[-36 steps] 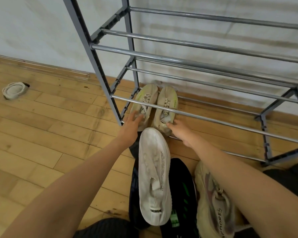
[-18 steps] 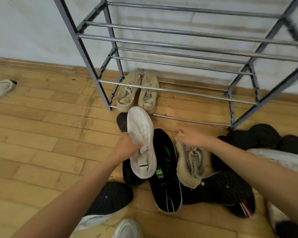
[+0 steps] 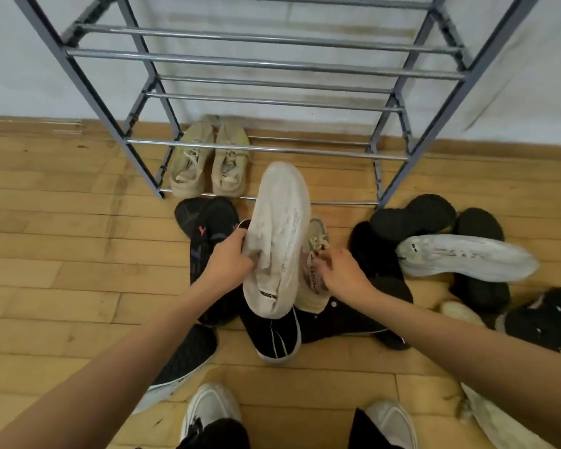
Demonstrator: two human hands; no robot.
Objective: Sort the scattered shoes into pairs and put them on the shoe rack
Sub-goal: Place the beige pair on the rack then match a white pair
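Note:
My left hand [image 3: 229,256] grips a white sneaker [image 3: 279,234] by its side and holds it above the pile, toe pointing at the rack. My right hand [image 3: 339,270] has its fingers curled on the laces of a beige sneaker [image 3: 314,280] lying just right of the white one. A beige pair [image 3: 208,160] stands side by side on the lowest level of the grey metal shoe rack [image 3: 266,63], at its left end. A second white sneaker [image 3: 463,257] lies on its side on black shoes to the right.
Black shoes are heaped on the wooden floor: one with red marks [image 3: 208,234], one with a green stripe [image 3: 272,335], several [image 3: 412,218] at the right. My own white shoes [image 3: 212,409] show at the bottom edge. A white wall stands behind the rack.
Both hands left the beige pair on the rack and came back to the pile. My left hand picked up the white sneaker; my right hand reached the beige sneaker's laces.

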